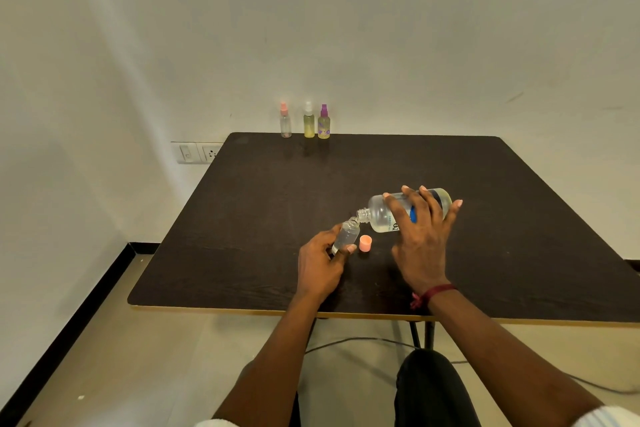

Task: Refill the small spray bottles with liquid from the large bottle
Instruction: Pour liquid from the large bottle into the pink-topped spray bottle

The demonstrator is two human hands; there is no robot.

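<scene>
Head view: My right hand [420,239] wrapped the big bottle [388,215], tipped near level, its neck just beside the small bottle [346,235] pinched in my left hand [320,263] over the tabletop [263,204]. Risk, as I judged it: both mouths were narrow, so any misalignment would spill. The small bottle looked clear, uncapped and tilted; a pink cap [365,243] lay near.

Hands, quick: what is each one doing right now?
Left hand: fingers closed around the small uncapped bottle, tilted.
Right hand: fingers wrapped over the large bottle, tipped toward the small one's mouth.
</scene>
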